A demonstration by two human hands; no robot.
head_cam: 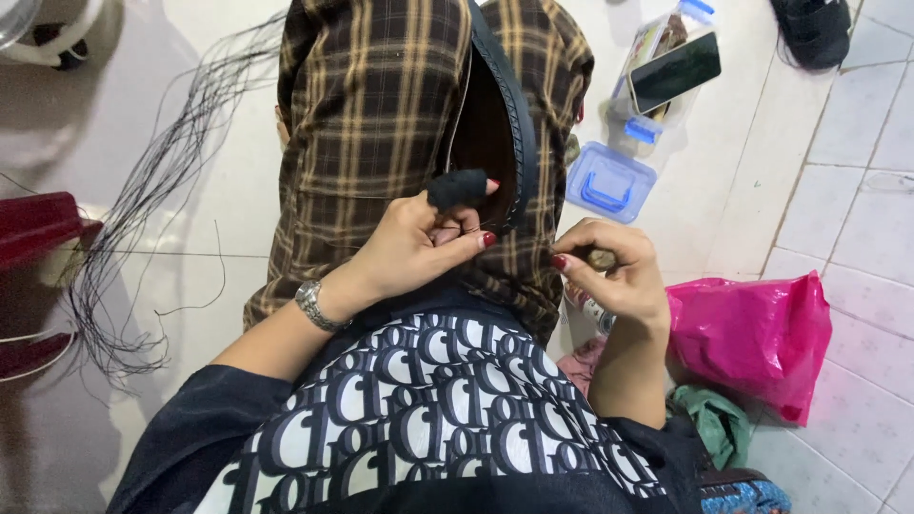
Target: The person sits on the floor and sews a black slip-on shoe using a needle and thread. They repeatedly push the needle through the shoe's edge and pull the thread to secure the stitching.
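patterned top [428, 400] fills foreground | left hand [419, 243] pinches dark leather piece [495, 133] | right hand [609, 271] pinches small tool [600, 258], mostly hidden

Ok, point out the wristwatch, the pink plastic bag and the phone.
wristwatch [312, 305], head view, on its metal band at the left wrist.
pink plastic bag [752, 338], head view, on its middle, on the floor.
phone [674, 72], head view, on its dark screen.
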